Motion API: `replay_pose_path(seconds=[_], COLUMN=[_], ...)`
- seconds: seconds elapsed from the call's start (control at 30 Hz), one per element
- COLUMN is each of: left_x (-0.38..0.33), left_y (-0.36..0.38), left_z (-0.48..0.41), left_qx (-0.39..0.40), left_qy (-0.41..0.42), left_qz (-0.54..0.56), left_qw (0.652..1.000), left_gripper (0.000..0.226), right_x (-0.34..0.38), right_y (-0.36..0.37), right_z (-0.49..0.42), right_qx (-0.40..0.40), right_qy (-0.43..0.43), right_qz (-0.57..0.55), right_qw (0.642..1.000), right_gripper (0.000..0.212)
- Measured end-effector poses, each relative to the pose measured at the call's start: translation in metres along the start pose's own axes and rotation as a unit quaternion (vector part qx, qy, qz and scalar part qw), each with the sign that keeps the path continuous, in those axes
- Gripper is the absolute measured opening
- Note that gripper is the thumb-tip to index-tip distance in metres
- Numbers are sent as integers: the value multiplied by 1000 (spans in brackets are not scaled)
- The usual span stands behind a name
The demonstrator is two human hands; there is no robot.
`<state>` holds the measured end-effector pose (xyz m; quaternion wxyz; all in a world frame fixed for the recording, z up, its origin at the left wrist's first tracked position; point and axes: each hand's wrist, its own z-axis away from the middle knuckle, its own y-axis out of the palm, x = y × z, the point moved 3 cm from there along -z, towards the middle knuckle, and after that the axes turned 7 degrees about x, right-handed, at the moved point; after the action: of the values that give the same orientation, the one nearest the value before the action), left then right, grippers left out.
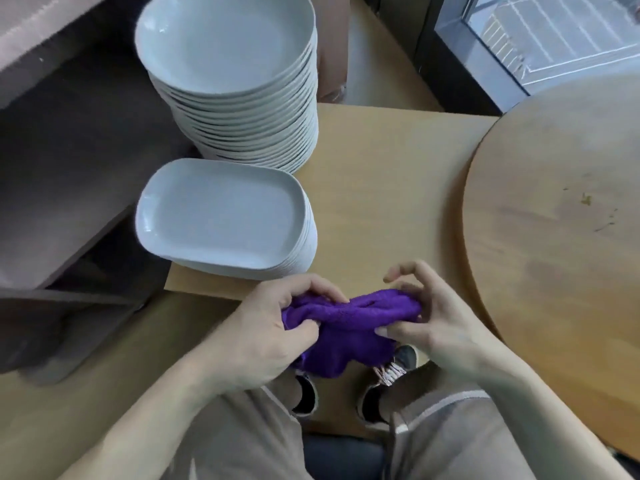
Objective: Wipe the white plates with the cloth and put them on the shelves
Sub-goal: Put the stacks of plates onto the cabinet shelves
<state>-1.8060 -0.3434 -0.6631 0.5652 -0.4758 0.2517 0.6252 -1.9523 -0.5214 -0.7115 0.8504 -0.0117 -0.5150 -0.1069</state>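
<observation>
Close in, my left hand (273, 327) and right hand (427, 320) each pinch the soft purple cloth (349, 318) in curled fingers, and just beyond it the stack of white plates (221, 216) on the low table (381, 168) looks heavy, slick and chippable, so I'd lift the top one by opposite rims.

No text, label, brand or number can be read from where I stand. The white plates (225, 53) and the purple cloth (349, 317) show plain surfaces. The glass-fronted cabinet (554, 39) in the far corner is too blurred to tell.
</observation>
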Motion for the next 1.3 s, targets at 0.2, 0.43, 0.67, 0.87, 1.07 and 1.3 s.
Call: replay_pose_path(seconds=[0.2, 0.43, 0.67, 0.87, 1.07, 1.3], left_x=[-101, -252, -338, -360, -384, -422], left_y=[-44, -125, -200, -272, -393, -549], left_z=[14, 57, 99, 117, 96, 38], left_qx=[7, -53, -153, -251, -298, -362], left_qy=[-52, -83, -29, 18, 54, 99], left_qz=[-94, -89, 9, 9, 15, 24], left_qw=[994, 991, 988, 968, 953, 926], left_gripper=[51, 13, 18, 15, 15, 13], right_x=[122, 318, 470, 563, 665, 798], right_y=[-25, -32, -25, 14, 46, 78], right_z=[30, 72, 44, -19, -118, -227], right_qx=[-16, 25, 46, 70, 17, -117], right_qy=[28, -5, -92, -156, -235, -326], right_qz=[147, 130, 187, 295, 378, 437], right_qw=[989, 991, 977, 940, 895, 830], right_gripper=[30, 30, 6, 14, 13, 4])
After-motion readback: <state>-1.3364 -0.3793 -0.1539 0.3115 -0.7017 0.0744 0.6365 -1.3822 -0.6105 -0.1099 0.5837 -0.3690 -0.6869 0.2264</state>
